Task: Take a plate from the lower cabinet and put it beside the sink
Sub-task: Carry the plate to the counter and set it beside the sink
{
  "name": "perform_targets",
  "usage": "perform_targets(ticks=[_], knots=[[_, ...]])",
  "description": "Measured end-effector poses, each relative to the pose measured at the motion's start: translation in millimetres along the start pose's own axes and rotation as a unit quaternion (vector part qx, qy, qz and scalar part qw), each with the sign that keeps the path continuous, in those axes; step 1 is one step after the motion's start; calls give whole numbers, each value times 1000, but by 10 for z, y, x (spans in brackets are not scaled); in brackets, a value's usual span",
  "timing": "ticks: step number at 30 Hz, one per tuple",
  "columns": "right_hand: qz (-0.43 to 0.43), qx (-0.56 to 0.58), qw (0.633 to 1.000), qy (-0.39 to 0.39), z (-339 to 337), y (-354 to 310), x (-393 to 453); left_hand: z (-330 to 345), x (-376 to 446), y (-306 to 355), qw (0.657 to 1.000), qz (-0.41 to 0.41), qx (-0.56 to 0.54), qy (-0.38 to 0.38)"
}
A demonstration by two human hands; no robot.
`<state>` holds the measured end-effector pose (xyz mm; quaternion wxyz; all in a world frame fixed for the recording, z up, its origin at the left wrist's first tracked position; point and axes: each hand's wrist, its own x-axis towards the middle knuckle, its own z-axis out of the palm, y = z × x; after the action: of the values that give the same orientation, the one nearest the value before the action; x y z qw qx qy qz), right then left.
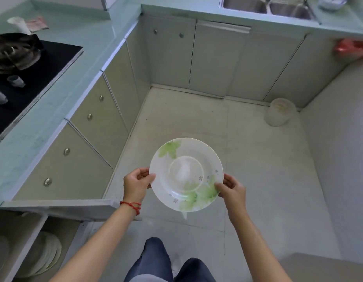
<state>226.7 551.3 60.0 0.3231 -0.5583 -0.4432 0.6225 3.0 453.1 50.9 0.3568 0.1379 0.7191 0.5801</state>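
Observation:
A white plate [185,174] with green leaf prints is held level above the kitchen floor, in front of me. My left hand [137,185] grips its left rim and my right hand [232,189] grips its right rim. The lower cabinet [24,247] at the bottom left stands open, its door [60,207] swung out, with a stack of plates [47,254] inside. The steel double sink [266,5] is set in the pale green counter at the far top right.
A black hob with a wok [16,51] lies on the left counter. A translucent bucket [280,111] stands on the floor in the far right corner. A red bag [352,48] hangs at the right. A metal bowl [331,2] sits beside the sink.

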Motion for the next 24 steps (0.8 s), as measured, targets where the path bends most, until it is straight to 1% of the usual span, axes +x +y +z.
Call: perform_targets(ticks=[10, 17, 24], knots=[[-5, 10, 999, 38, 144, -403, 957, 577, 974, 380, 1000, 0, 1, -29], [-5, 8, 999, 40, 386, -844, 1737, 904, 1762, 745, 1000, -10, -1, -29], [-7, 13, 999, 48, 516, -1135, 2402, 1239, 2360, 1009, 1000, -15, -2, -27]])
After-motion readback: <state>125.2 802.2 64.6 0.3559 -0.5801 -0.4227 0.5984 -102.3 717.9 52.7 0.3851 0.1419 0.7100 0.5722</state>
